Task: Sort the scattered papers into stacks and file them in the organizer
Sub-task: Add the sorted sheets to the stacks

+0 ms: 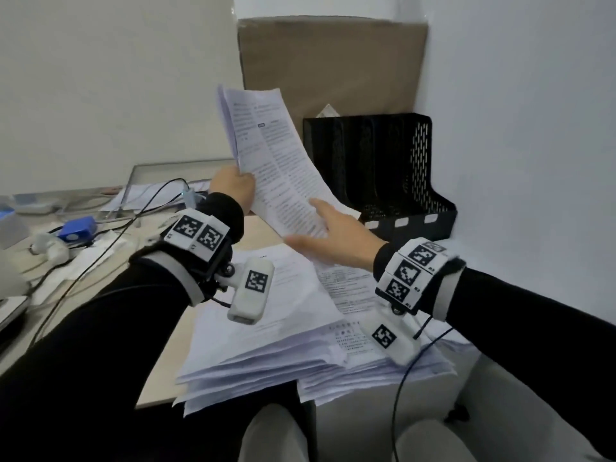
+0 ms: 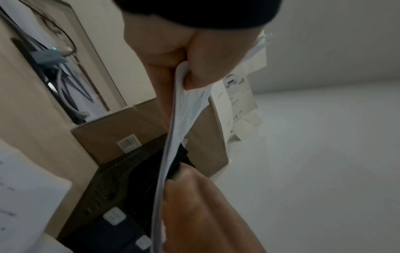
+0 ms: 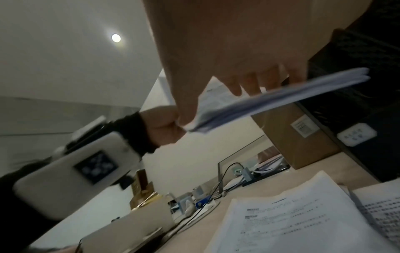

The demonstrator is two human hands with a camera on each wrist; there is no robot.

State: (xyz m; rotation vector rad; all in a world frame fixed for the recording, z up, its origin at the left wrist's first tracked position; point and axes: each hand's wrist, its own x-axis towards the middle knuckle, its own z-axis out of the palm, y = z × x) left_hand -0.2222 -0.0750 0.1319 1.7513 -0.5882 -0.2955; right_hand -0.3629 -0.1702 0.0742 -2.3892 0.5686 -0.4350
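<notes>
A sheaf of printed papers point(image 1: 276, 168) is held up in the air, tilted, left of the black mesh organizer point(image 1: 383, 168). My left hand point(image 1: 235, 186) grips its left edge between thumb and curled fingers point(image 2: 194, 56). My right hand point(image 1: 340, 233) lies against the sheaf's lower end with straight fingers, thumb along the bottom edge; in the right wrist view those fingers point(image 3: 253, 85) rest on the sheaf point(image 3: 281, 95). Below, loose piles of paper point(image 1: 266, 328) overlap on the desk. The organizer's slots look empty from here.
A large cardboard box point(image 1: 333, 61) leans on the wall behind the organizer. Cables, a blue device point(image 1: 76, 228) and a clear tray point(image 1: 160, 171) crowd the desk's left side. A white wall point(image 1: 533, 128) closes the right. The paper piles overhang the desk's front edge.
</notes>
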